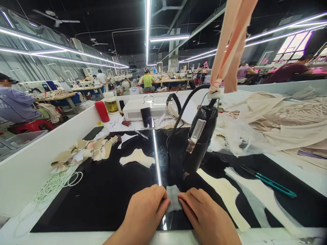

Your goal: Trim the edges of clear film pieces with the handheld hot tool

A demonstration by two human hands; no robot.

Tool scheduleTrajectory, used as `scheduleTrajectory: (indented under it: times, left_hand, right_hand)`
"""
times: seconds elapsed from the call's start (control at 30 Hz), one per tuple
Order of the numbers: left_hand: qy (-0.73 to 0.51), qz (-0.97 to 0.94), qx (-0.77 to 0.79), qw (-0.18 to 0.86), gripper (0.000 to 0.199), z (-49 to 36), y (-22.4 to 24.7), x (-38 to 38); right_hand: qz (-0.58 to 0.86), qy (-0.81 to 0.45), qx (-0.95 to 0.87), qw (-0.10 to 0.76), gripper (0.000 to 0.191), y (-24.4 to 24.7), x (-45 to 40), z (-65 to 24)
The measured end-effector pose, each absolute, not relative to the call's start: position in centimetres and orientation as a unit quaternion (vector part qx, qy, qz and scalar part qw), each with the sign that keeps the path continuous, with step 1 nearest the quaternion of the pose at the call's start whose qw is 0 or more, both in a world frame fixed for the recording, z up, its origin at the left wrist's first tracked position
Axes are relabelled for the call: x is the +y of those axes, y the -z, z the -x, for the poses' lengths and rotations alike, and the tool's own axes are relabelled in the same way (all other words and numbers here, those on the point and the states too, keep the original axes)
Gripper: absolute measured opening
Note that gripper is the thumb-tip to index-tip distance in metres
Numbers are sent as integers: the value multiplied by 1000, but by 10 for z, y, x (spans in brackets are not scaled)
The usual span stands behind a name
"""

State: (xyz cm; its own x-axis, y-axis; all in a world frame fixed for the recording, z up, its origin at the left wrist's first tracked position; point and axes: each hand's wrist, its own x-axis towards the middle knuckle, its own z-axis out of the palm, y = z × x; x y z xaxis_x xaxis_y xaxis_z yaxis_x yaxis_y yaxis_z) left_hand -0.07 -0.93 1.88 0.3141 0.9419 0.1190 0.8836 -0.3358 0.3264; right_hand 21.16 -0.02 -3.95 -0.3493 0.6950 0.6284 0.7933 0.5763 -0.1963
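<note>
Left hand [146, 208], right hand [208, 213] both pinching grey cloth [173, 198] by desk's [76, 238] near edge
Work seems unfinished; cream pieces [224, 191] lie untouched

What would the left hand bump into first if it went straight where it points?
The left hand already touches the grey cloth. Straight across that, it would probably bump the right hand, though the black tool hangs close by and depth is unclear.

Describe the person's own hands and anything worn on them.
The left hand and right hand are both bare, with no gloves, rings or watch showing. No sleeves or cuffs reach into the picture, so any clothing higher up cannot be told.
</note>
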Motion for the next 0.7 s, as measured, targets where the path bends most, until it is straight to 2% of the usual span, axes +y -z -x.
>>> scheduleTrajectory:
  times: [0.17,0.37,0.53,0.7]
  left_hand:
    - [-160,-817,550,57,16,2,-16,-9]
    - [-203,-856,466,-90,22,0,-16,-14]
    - [-252,-890,363,-107,36,-10,-18,-13]
    - [-243,-900,346,-104,35,-12,-13,-10]
  right_hand:
    - [457,108,-805,363,58,29,-1,-207]
    - [438,129,-824,335,57,8,-2,-205]
    - [434,129,-817,356,56,7,-3,-203]
    - [431,125,-817,362,54,10,-1,-203]
